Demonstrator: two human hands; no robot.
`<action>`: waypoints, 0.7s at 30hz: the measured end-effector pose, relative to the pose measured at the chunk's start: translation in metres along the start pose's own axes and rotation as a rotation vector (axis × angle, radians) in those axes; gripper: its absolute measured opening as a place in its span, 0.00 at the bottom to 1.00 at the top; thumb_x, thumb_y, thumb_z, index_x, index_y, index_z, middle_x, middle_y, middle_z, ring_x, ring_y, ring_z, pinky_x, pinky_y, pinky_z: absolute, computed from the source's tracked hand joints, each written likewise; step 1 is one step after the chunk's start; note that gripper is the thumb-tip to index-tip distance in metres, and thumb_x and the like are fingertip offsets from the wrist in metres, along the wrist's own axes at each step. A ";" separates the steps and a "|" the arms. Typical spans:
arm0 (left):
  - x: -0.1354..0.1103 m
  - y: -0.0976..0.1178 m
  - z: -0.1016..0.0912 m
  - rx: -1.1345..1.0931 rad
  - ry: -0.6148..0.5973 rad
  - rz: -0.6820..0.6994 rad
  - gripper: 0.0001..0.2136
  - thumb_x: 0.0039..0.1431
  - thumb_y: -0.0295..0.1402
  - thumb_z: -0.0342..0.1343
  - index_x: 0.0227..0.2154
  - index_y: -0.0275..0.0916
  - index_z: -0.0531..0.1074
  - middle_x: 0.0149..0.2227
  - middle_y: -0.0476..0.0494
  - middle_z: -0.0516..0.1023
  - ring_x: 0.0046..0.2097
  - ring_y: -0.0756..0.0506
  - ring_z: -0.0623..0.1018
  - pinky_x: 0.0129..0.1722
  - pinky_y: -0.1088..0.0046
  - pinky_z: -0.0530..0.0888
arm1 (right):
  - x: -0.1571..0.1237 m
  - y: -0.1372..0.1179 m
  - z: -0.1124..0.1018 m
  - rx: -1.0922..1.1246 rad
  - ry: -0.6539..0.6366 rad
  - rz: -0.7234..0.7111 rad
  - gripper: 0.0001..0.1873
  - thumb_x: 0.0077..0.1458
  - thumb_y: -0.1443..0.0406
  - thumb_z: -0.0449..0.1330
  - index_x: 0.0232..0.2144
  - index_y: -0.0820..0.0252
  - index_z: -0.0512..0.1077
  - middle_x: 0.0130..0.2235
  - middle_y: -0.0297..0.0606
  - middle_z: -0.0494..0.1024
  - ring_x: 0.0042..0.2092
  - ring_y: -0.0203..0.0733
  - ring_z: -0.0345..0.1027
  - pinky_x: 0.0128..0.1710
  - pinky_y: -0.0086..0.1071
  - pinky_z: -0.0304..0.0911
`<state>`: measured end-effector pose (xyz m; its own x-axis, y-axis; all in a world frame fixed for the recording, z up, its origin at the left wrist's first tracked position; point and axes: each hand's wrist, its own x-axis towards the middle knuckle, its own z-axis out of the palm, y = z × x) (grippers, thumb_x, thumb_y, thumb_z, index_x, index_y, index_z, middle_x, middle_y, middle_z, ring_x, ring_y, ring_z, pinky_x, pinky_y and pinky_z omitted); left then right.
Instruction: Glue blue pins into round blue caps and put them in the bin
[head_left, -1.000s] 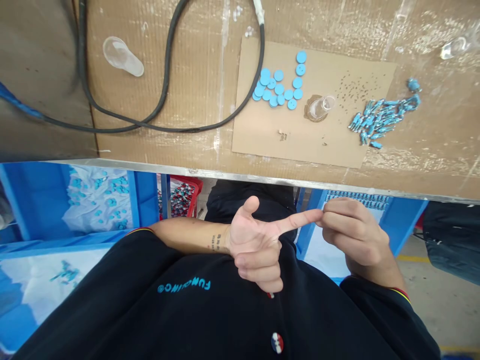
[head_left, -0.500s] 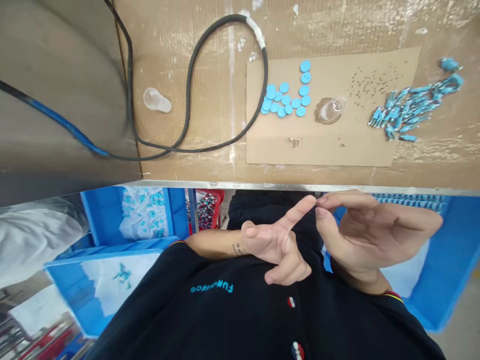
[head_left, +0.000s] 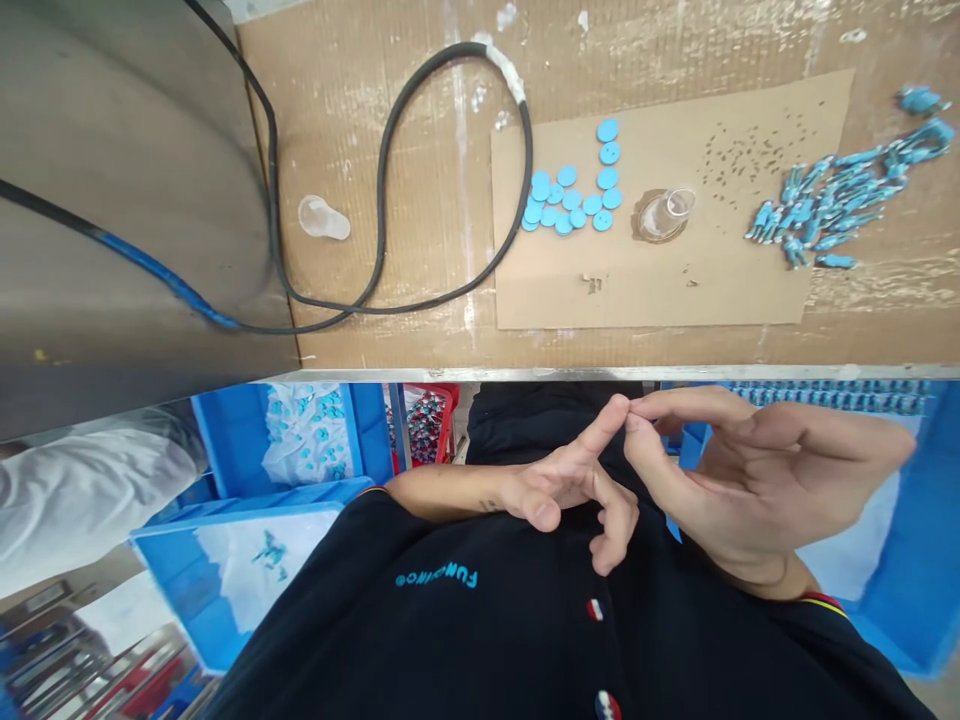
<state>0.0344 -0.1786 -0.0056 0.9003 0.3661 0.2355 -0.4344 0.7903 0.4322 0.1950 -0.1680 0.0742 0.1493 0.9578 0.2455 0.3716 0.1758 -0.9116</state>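
My left hand (head_left: 574,485) is held palm up below the table edge, its index finger stretched out and the other fingers loosely bent apart. At that fingertip, my right hand (head_left: 765,470) pinches thumb and index finger together. Whatever lies between them is too small to make out. Above the hands, a cardboard sheet (head_left: 645,290) carries several round blue discs (head_left: 576,217), a small clear cup (head_left: 667,210) on a wet-looking ring, and a scatter of tiny dark bits (head_left: 739,155). Small blue figure-like parts (head_left: 832,210) lie heaped over its right side.
A black cable (head_left: 382,190) loops across the table beside a frosted plastic cup (head_left: 324,217). A metal box (head_left: 135,220) stands at the left. Blue crates (head_left: 240,540) with small blue parts and a red basket (head_left: 450,410) sit below the table edge.
My left hand has turned a little, its thumb swinging downward and its bent fingers shifting right. The right hand keeps its pinch at the left index fingertip. The whole view has shifted slightly.
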 end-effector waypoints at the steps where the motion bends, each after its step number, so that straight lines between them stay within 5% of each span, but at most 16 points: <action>1: 0.000 0.002 0.001 0.016 0.008 -0.010 0.71 0.57 0.68 0.59 0.61 0.33 -0.02 0.31 0.49 0.84 0.26 0.42 0.80 0.36 0.62 0.73 | 0.002 -0.002 0.001 -0.028 0.018 -0.015 0.34 0.46 0.81 0.72 0.26 0.52 0.50 0.30 0.26 0.80 0.24 0.36 0.74 0.19 0.32 0.67; 9: 0.000 0.006 0.003 0.104 0.044 -0.064 0.68 0.59 0.68 0.55 0.67 0.36 0.02 0.30 0.52 0.82 0.27 0.43 0.80 0.40 0.62 0.73 | 0.011 -0.008 0.002 -0.129 0.007 -0.031 0.29 0.48 0.81 0.68 0.25 0.52 0.53 0.26 0.27 0.77 0.21 0.34 0.66 0.16 0.34 0.62; 15: 0.000 0.000 -0.001 0.142 -0.064 0.127 0.56 0.69 0.60 0.49 0.68 0.43 0.04 0.32 0.50 0.81 0.29 0.44 0.80 0.38 0.65 0.73 | 0.010 -0.006 0.002 -0.096 0.007 -0.044 0.29 0.49 0.80 0.66 0.25 0.53 0.49 0.25 0.26 0.74 0.21 0.32 0.63 0.14 0.32 0.58; 21: 0.001 -0.008 -0.002 0.049 -0.064 0.111 0.62 0.65 0.63 0.54 0.65 0.41 0.01 0.31 0.51 0.82 0.27 0.44 0.80 0.37 0.65 0.73 | 0.006 0.001 0.003 -0.044 0.002 -0.057 0.31 0.47 0.80 0.66 0.26 0.53 0.46 0.26 0.26 0.75 0.23 0.32 0.66 0.18 0.30 0.63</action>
<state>0.0385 -0.1837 -0.0109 0.8434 0.4167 0.3392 -0.5339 0.7211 0.4415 0.1937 -0.1609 0.0736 0.1283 0.9461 0.2974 0.4195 0.2200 -0.8807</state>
